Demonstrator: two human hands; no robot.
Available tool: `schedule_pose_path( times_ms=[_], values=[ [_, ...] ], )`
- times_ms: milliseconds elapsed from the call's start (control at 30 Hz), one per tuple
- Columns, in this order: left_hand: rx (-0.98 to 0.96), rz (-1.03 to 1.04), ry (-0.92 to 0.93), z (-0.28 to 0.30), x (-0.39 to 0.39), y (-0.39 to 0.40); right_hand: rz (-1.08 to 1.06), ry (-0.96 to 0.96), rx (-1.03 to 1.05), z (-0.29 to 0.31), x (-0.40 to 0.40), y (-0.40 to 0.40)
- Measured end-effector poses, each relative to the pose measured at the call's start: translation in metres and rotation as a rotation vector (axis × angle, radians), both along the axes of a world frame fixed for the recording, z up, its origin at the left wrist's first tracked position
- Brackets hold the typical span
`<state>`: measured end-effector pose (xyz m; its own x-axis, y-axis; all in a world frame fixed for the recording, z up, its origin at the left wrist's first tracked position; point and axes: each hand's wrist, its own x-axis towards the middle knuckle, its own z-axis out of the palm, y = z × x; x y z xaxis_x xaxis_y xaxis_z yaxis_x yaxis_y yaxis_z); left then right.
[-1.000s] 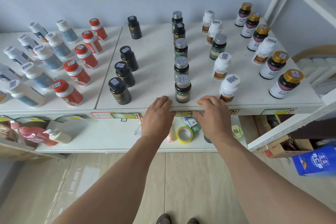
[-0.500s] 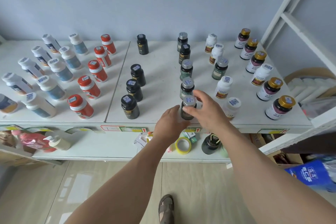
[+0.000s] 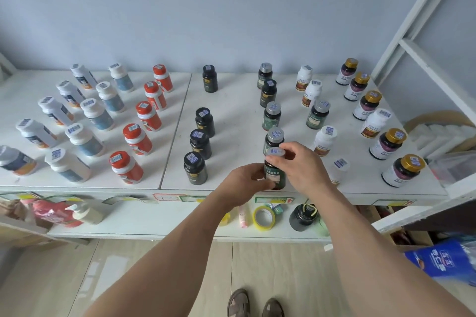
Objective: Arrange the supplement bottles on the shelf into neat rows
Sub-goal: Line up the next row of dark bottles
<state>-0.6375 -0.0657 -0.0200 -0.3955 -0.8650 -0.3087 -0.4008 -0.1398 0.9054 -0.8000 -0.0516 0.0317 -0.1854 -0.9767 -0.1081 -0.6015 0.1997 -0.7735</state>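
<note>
Supplement bottles stand in rows on a white shelf (image 3: 231,100). At the front of the middle row, a dark green bottle with a silver cap (image 3: 275,171) is held by both hands. My left hand (image 3: 244,183) grips its lower body from the left. My right hand (image 3: 300,166) pinches its cap and right side. Behind it runs a column of green silver-capped bottles (image 3: 271,116), with one black-capped bottle among them. Black bottles (image 3: 195,167) stand to the left, and white-capped bottles (image 3: 324,140) to the right.
Red bottles (image 3: 126,167) and white bottles with blue labels (image 3: 85,140) fill the left shelf panel. Gold-capped bottles (image 3: 403,170) line the right edge beside a white frame post (image 3: 417,8). On the lower shelf lie a yellow tape roll (image 3: 264,217) and a black jar (image 3: 302,216).
Both hands rose from the shelf's front edge and closed on the front green bottle. The camera view has tilted up and drawn nearer to the shelf.
</note>
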Motion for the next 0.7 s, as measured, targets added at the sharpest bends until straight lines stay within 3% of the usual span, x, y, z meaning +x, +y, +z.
schedule_pose_path(
  times_ms=[200, 367, 467, 700],
  values=[
    [0.066, -0.021, 0.125, 0.01, 0.0, -0.005, -0.004, -0.014, 0.015, 0.01, -0.003, -0.003],
    [0.034, -0.048, 0.094, 0.011, -0.002, -0.007, -0.004, -0.029, -0.008, 0.014, -0.007, -0.003],
    [-0.064, -0.054, -0.059, 0.013, -0.003, -0.008, 0.009, -0.046, -0.014, 0.012, -0.007, -0.001],
    [-0.414, -0.156, -0.628, 0.016, 0.001, -0.004, 0.029, -0.035, 0.005, -0.017, -0.012, 0.005]
  ],
)
